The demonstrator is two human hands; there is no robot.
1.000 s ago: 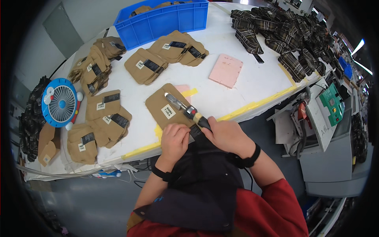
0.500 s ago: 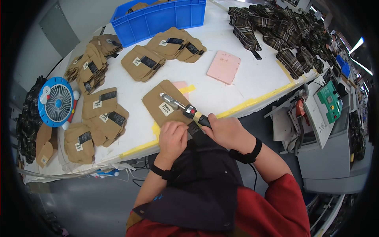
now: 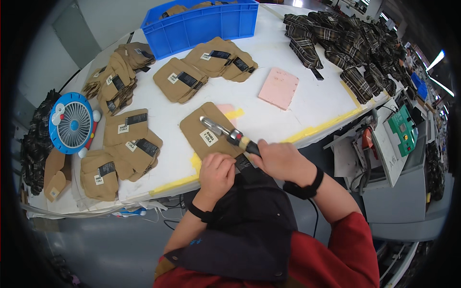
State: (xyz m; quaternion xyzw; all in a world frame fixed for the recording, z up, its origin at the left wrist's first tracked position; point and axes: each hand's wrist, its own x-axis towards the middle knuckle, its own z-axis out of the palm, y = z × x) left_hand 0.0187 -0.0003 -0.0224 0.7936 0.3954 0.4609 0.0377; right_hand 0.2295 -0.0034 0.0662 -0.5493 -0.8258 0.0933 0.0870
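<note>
By the near tabletop edge [image 3: 307, 132], my right hand [image 3: 281, 162] wraps tightly the tool [image 3: 237, 138]; my left hand [image 3: 217, 176] curls at the tan fabric [image 3: 196, 128], fingers together; whether pinching, I cannot tell.

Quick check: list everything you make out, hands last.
worked piece: one, tan, table's near edge
tool: one, silver and black, over worked piece
stacked pieces: many, tan, left and middle
crate: one, blue, far edge
slab: one, pink, right of tool
plaid bundles: many, dark, far right
fan: one, blue, left
carton: one, brown, near fan
panel: one, green, right
table: one, white, centre
left hand: one, bare, at worked piece's edge
right hand: one, bare, gripping tool
</note>
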